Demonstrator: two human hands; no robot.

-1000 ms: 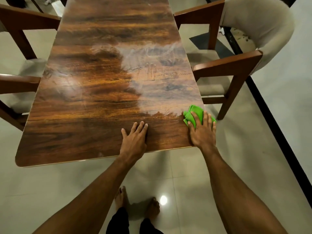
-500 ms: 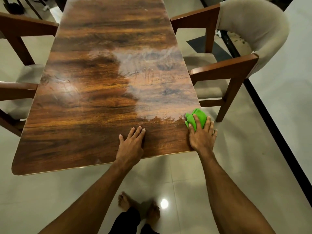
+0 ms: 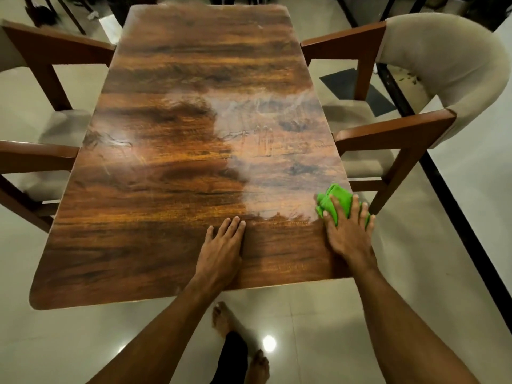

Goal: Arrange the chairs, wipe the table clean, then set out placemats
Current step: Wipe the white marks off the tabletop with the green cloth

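Observation:
A long glossy wooden table [image 3: 166,203] fills the view. A hazy, smeared patch covers its right half toward the middle. My right hand [image 3: 347,231] presses a bunched green cloth [image 3: 332,199] flat against the table at its near right edge, fingers straight over it. My left hand [image 3: 223,249] rests flat on the tabletop near the front edge, fingers together and holding nothing. A wooden armchair with a beige back [image 3: 432,79] stands at the table's right side. Two more wooden chairs [image 3: 36,159] stand at the left side.
Pale tiled floor [image 3: 318,328] surrounds the table. A black strip [image 3: 457,223] runs along the floor at the right. My bare feet [image 3: 224,320] stand just in front of the table's near edge. Dark objects lie on the floor at the far left corner.
My right hand and the green cloth have stayed near the right front edge, shifting only slightly. The view has pulled back and tilted, showing more of the table. My left hand stays planted.

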